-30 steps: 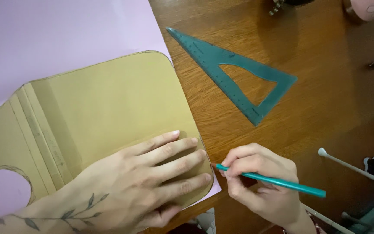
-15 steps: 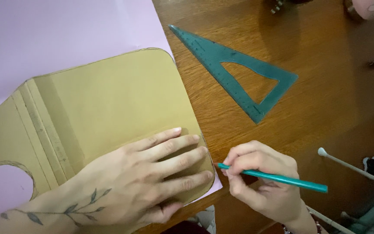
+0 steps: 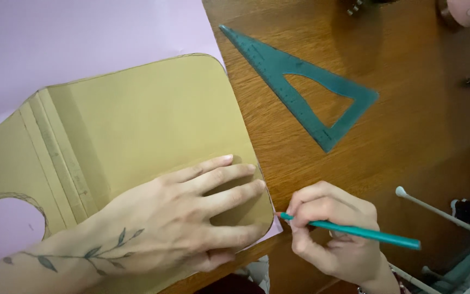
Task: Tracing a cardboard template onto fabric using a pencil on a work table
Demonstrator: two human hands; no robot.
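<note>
- The person's right hand (image 3: 333,234) is nearest to the camera, at the lower right. Its fingers (image 3: 322,209) are closed together around a slim teal pencil (image 3: 354,231), in the way one holds it for writing.
- The tip of the pencil points to the left and touches the rounded lower right corner of a flat piece of tan cardboard with rounded corners (image 3: 153,120), just where the lilac sheet shows under the edge. The long end of the pencil sticks out to the right, over the wrist side of the hand.
- The left hand (image 3: 191,223) lies flat on the cardboard, palm down, beside the right hand. Its fingers (image 3: 224,179) are stretched and a little apart, and the fingertips reach almost to the right edge of the cardboard, close to the pencil tip. They press on the cardboard and do not grip anything. The forearm has a drawing of a leafy twig.
- The cardboard has several folded lines running across it and a round cut-out hole at the far left, where lilac colour shows through.
- Under the cardboard lies a big sheet of lilac paper (image 3: 82,38), which goes up to the top left.
- Both rest on a brown wooden table (image 3: 409,147).
- Further on the table, well apart from the hands, lies a transparent teal plastic triangle ruler (image 3: 300,81), flat.
- At the lower right edge, thin white rods (image 3: 441,212) and some dark small things are seen, but I cannot tell what they are.
</note>
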